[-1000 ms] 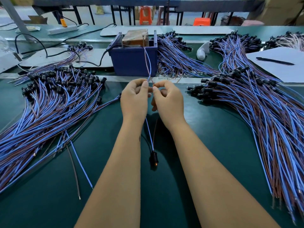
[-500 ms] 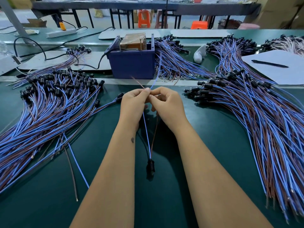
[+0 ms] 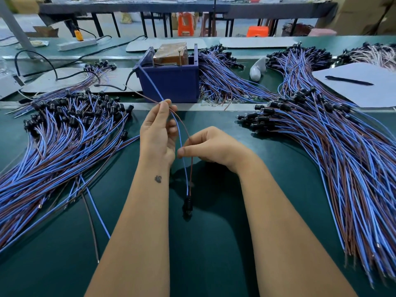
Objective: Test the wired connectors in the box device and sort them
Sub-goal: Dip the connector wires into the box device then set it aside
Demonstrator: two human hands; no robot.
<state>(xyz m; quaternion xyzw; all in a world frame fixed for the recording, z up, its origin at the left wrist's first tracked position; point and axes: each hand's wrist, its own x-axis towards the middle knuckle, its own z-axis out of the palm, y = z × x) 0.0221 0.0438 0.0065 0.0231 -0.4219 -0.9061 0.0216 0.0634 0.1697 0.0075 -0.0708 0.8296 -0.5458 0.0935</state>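
One wired connector hangs between my hands: a black plug [image 3: 187, 207] low over the green table, with a blue and a brown wire [image 3: 186, 174] running up from it. My left hand [image 3: 157, 133] pinches both wires near their free ends, which point up-left toward the blue box device [image 3: 171, 82]. My right hand [image 3: 211, 145] pinches the same wires lower down, between thumb and forefinger. The box holds a brown block with upright pins.
A big pile of wired connectors [image 3: 64, 133] lies at the left, another pile [image 3: 334, 146] at the right, and a third pile [image 3: 222, 78] behind the box. White paper with a black pen [image 3: 349, 80] lies at the far right. Two loose wires [image 3: 92, 213] lie left of my arm.
The wire ends have come away from the box. My left hand rose with the ends, my right hand slid down the wires, and the hands moved apart.
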